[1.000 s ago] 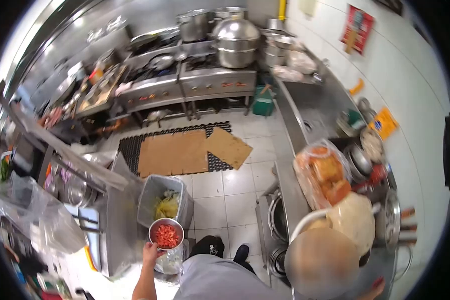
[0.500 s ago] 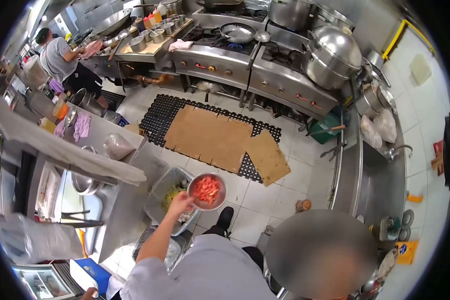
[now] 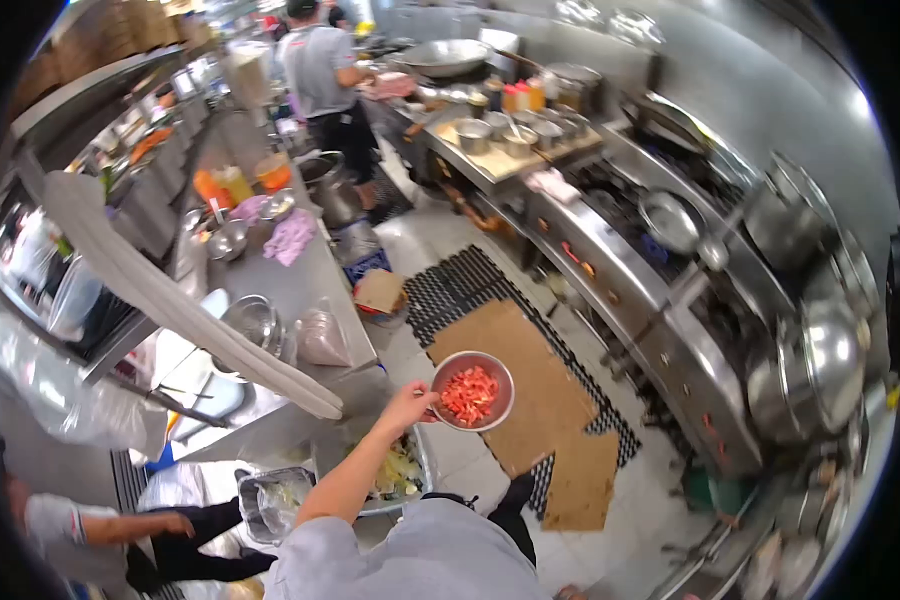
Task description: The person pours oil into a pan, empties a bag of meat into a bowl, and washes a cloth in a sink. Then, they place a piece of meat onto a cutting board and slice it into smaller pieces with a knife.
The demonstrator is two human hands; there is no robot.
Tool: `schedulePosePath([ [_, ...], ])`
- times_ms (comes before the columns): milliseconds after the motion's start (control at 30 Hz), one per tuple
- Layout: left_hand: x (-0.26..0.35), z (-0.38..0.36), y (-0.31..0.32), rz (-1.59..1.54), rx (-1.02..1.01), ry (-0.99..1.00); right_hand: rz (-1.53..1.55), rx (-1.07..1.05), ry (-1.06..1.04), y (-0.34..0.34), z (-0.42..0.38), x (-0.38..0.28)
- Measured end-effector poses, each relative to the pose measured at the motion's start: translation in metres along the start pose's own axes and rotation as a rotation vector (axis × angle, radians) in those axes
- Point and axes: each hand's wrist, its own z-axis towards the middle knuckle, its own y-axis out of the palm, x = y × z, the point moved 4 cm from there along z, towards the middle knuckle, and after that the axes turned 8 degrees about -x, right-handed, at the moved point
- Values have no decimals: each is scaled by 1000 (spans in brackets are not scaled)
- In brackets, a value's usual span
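Note:
My left hand (image 3: 407,408) is closed on the rim of a metal bowl (image 3: 506,395). Chopped red pieces (image 3: 469,394), which look like tomato, lie in the bowl. Held out in front of my body, the bowl is above the floor, over the edge of a cardboard sheet (image 3: 530,345). Below my left forearm stands a grey bin (image 3: 428,462) with yellow and pale scraps in it. My right hand does not show.
A steel counter (image 3: 355,340) with a bag (image 3: 323,337) on its corner runs along the left. Stoves (image 3: 610,260) with pans line the right. One co-worker (image 3: 320,75) stands at the back; another person (image 3: 80,530) is at lower left beside a second bin (image 3: 265,515).
The view has turned left, and the bowl in my left hand has moved away from over the bin. A person now shows at lower left.

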Motion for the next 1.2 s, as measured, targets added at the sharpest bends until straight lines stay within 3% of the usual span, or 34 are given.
schedulePosePath([
  [100, 27, 6, -47, -154, 229, 127, -223, -321, -591, 95, 133, -62],
  [133, 36, 7, -63, -256, 283, 191, -281, -498, -636, 117, 160, -102],
  [167, 49, 11, -77, -360, 334, 261, -17, -346, -921, 150, 188, -137],
  [200, 66, 12, -86, -447, 404, 325, 68, -377, -1059, 151, 192, -206],
  [267, 94, 25, -111, -608, 508, 469, 120, -511, -1114, 166, 216, -298],
  [367, 88, 68, -183, -778, 546, 640, 265, -575, -1228, 195, 253, -404],
  [400, 82, 82, -210, -851, 449, 799, 282, -601, -1217, 209, 267, -429],
  [433, 82, 100, -239, -979, 511, 863, 305, -595, -1176, 223, 285, -442],
  [467, 102, 99, -242, -851, 275, 1008, 294, -596, -1185, 245, 304, -447],
  [500, 91, 114, -271, -1044, 552, 893, 289, -593, -1184, 269, 329, -447],
  [533, 105, 118, -277, -917, 550, 926, 179, -625, -1090, 293, 353, -433],
  [567, 89, 136, -323, -690, 739, 840, 72, -674, -1011, 319, 374, -418],
  [600, 76, 151, -348, -878, 871, 822, 66, -671, -829, 350, 403, -383],
  [633, 78, 152, -356, -411, 1040, 724, 57, -688, -652, 380, 420, -333],
  [667, 74, 156, -369, -239, 1142, 544, -22, -706, -455, 406, 433, -277],
  [700, 61, 172, -406, -847, 1045, 677, -101, -719, -270, 414, 441, -227],
  [733, 61, 181, -412, -973, 1087, 751, -142, -689, -60, 404, 431, -186],
  [767, 60, 181, -413, -1091, 1139, 818, -304, -622, -93, 417, 425, -127],
  [800, 58, 186, -412, -1069, 1116, 795, -145, -723, 170, 409, 405, -87],
  [867, 51, 201, -407, -886, 1030, 801, 62, -660, 172, 421, 389, -21],
  [933, 39, 219, -399, -706, 948, 811, 308, -630, 579, 385, 387, -46],
  [1000, 31, 234, -390, -530, 879, 814, -754, -817, -6, 376, 431, -80],
  [1033, 30, 238, -387, -451, 853, 815, -66, -543, 314, 362, 448, -97],
  [1067, 21, 263, -366, -484, 600, 748, 614, -215, 584, 355, 464, -116],
  [1100, 24, 288, -325, -510, 352, 678, 584, -165, 563, 352, 496, -144],
  [1133, 55, 296, -240, -698, 377, 422, 557, -119, 541, 349, 521, -164],
  [1167, 38, 321, -203, -516, 261, 227, 401, 4, 433, 361, 557, -167],
  [1200, 32, 341, -158, -438, 220, -11, 342, -55, 419, 363, 585, -178],
])
